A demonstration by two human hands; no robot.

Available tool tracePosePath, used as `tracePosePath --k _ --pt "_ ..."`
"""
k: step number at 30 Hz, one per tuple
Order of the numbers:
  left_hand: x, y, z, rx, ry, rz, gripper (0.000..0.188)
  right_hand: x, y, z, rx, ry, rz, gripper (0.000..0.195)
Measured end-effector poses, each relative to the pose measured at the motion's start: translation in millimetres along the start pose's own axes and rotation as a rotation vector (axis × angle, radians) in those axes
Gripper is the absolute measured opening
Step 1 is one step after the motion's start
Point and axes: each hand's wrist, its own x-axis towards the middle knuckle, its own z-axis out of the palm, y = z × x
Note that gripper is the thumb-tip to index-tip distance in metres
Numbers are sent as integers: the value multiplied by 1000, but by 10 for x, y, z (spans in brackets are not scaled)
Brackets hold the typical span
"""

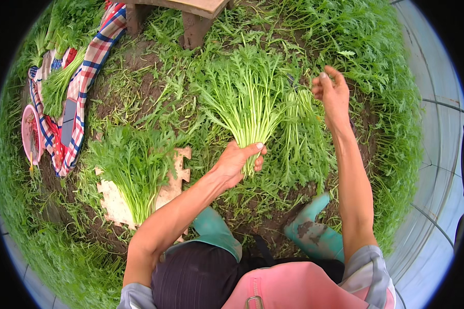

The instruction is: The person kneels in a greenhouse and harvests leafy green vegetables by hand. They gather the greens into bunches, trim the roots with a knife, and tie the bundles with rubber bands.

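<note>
My left hand (241, 162) grips a fanned bunch of chrysanthemum greens (251, 104) by the base of its pale stems, with the leaves pointing away from me. Off to the right, my right hand (332, 89) is raised with loosely curled fingers, and I see nothing held in it. A single pale leaf (346, 53) shows just beyond its fingertips. Between the two hands, another heap of cut greens (303, 135) lies on the ground, stems partly toward the far side. Left of my forearm, a pile of greens (135, 170) rests on a dirty foam puzzle mat (179, 166).
A low wooden bench (193, 23) stands ahead. At left, a checked cloth (100, 50) bears tied bunches (63, 77) and a dark flat phone-like object (68, 121), beside a pink basin (29, 135). Standing greens (394, 154) border plastic sheeting (433, 135). My green boots (313, 228) are on muddy soil.
</note>
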Motion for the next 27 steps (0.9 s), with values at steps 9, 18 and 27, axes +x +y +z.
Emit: tracePosePath --k 9,18,27 --pt "-28 34 50 -41 -98 31 30 -841 106 66 -404 -442 -78 20" --pt "-60 51 45 -47 -122 36 32 -572 -37 53 -786 -711 -640 19" --pt "-65 50 -11 -100 -140 29 23 -203 87 -40 -1044 -346 -965 9"
